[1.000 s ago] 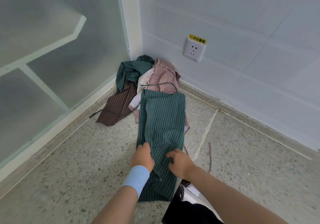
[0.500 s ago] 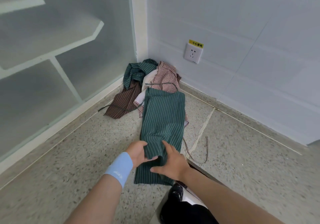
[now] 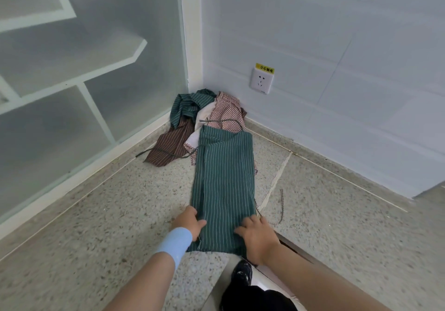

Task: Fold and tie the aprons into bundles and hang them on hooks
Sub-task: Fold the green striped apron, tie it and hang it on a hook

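Green striped apron (image 3: 225, 180) lies folded on floor (image 3: 115, 216), long axis near-to-far, near end btw both hands; left hand (image 3: 189, 221) pinches its left edge, right hand (image 3: 257, 236) presses flat on top, fingers spread.

We identify the dark green apron (image 3: 225, 180) by thin white stripes. The brown apron (image 3: 168, 145) carries pale stripes; the checked apron (image 3: 226, 110) is red and white; the second green apron (image 3: 187, 106) is white-striped. The wristband (image 3: 173, 244) is light blue, the floor (image 3: 96, 226) speckled grey, the socket (image 3: 261, 83) white.
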